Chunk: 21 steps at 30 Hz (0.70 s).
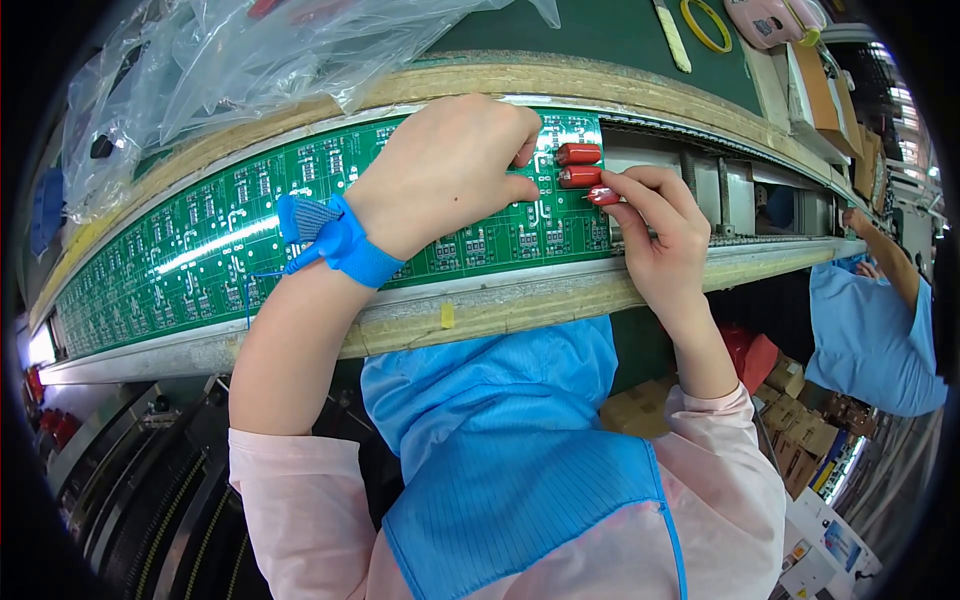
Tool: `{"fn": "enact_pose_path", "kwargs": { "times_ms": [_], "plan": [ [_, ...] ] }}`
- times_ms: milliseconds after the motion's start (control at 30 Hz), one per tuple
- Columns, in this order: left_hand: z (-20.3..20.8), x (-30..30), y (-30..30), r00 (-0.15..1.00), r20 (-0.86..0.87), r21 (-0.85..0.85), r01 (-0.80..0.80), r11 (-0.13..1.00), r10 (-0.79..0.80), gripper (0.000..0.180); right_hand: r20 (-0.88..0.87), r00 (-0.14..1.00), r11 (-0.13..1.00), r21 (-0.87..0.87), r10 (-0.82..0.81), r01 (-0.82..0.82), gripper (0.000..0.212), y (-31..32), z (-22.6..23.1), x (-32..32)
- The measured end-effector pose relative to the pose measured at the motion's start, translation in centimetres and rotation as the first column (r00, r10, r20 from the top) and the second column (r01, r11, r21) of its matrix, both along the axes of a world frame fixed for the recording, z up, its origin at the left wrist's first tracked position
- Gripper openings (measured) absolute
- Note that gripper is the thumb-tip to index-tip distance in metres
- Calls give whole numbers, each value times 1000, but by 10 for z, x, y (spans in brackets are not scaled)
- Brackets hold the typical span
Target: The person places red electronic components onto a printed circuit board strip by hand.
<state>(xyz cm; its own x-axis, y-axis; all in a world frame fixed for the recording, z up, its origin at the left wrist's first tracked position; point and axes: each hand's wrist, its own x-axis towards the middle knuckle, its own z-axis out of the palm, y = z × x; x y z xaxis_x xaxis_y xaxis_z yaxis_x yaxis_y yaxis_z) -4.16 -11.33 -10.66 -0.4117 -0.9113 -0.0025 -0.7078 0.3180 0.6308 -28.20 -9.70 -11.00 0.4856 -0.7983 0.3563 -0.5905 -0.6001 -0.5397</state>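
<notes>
A long green circuit board panel (225, 220) with many small parts lies along the rail in front of me. Two red cylindrical capacitors (578, 153) rest side by side near its right end. My right hand (665, 235) is closed, pinching a third red capacitor (602, 195) between thumb and forefinger, just nearer to me than those two. My left hand (450, 165) hovers over the board to their left. Its thumb and forefinger are apart with nothing visible between them; the other fingers are partly hidden. A blue wrist strap (350, 245) circles my left wrist.
Metal rails with a wooden edge (450, 318) border the board on both sides. Clear plastic bags (240, 70) lie at the far left. Yellow tape (706, 25) and cardboard boxes (825, 100) are at the far right. A person in blue (870, 320) works along the line to the right.
</notes>
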Motion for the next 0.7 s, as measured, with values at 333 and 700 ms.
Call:
{"fn": "enact_pose_path", "kwargs": {
  "times_ms": [333,700],
  "plan": [
    [2,-1,0,1000,2,7,-2,1000,2,31,-58,998,997,-58,39,-42,38,1,2,1],
    [-1,-1,2,1000,12,-8,-9,1000,9,31,-43,999,998,57,20,-17,38,-3,7,1]
  ]
}}
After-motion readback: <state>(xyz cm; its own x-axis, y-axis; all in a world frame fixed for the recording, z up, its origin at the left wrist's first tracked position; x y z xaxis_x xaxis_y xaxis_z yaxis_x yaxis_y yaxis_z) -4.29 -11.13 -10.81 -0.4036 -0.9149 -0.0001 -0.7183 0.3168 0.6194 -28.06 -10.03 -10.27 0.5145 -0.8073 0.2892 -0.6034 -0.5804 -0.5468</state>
